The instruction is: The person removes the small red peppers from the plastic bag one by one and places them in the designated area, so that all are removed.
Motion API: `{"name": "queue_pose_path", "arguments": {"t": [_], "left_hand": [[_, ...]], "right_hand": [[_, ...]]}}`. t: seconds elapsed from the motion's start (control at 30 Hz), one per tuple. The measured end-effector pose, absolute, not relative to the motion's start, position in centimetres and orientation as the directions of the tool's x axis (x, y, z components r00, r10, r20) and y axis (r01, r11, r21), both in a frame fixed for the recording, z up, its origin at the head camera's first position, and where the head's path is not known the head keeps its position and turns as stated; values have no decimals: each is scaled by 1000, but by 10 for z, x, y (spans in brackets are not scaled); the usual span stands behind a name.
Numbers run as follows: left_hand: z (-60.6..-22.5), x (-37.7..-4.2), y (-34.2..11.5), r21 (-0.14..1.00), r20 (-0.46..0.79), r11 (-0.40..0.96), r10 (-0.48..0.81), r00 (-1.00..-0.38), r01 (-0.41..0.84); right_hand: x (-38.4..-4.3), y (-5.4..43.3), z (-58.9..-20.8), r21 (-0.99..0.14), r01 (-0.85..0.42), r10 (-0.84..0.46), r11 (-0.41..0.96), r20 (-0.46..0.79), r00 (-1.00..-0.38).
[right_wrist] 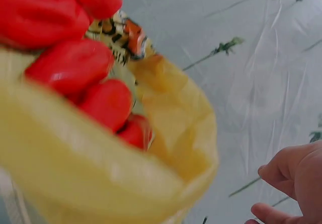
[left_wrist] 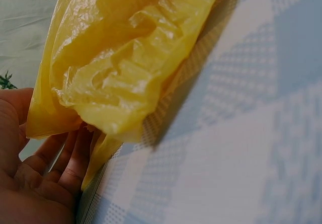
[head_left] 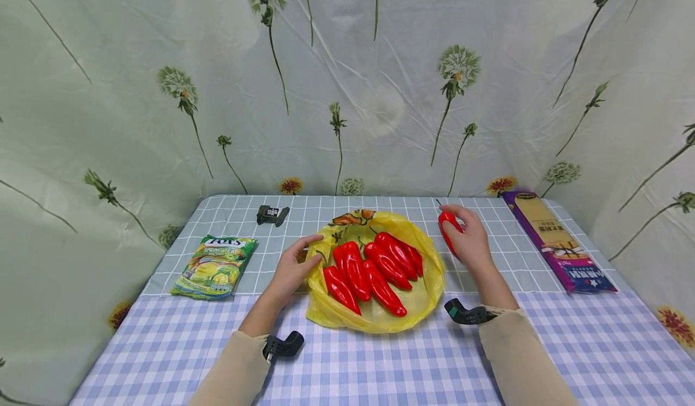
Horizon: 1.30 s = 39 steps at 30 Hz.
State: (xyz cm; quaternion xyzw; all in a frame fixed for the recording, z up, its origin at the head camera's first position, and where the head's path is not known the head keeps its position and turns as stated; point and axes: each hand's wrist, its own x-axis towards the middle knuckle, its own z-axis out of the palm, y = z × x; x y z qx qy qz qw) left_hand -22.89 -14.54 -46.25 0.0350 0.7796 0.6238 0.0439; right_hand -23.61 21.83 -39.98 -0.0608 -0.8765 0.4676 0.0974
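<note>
A yellow plastic bag (head_left: 374, 327) stands with its mouth wide, its rim spread into a ring. Several glossy long red peppers (head_left: 353, 270) lie side by side inside it. At the bag's left rim, my left hand (head_left: 286, 272) holds the thin plastic between thumb and fingers; the left wrist view shows those fingers (left_wrist: 75, 158) partly behind the bag wall. Beyond the bag's right side, my right hand (head_left: 471, 237) grips another red pepper (head_left: 447, 227), its dark stem pointing up and left. That pepper is hidden in the right wrist view, where only part of the hand (right_wrist: 302, 183) shows.
On the left lies a green and yellow candy packet (head_left: 217, 267), with a small black device (head_left: 272, 215) behind it. A long purple and gold package (head_left: 556, 240) lies at the table's right side. A floral cloth (head_left: 380, 92) hangs behind the table.
</note>
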Motion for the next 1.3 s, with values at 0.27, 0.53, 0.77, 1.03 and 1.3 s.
{"name": "queue_pose_path", "arguments": {"t": [0.27, 0.53, 0.77, 1.03, 1.3], "left_hand": [[-458, -227, -145, 974, -2, 226, 109, -994, 22], [-458, -227, -145, 973, 7, 227, 114, -993, 33], [-458, -227, -146, 974, 12, 222, 116, -993, 38], [-458, -227, -145, 974, -2, 225, 123, -992, 26], [-460, -227, -145, 975, -5, 222, 123, -992, 23]], "right_hand": [[-229, 203, -386, -829, -90, 148, 552, 204, -968], [-224, 190, -380, -808, -227, 61, 544, 308, -949], [-219, 176, -378, -786, -296, -15, 542, 344, -939], [-212, 160, -380, -789, -317, -97, 526, 315, -944], [-207, 147, -384, -802, -298, -179, 517, 239, -954]]}}
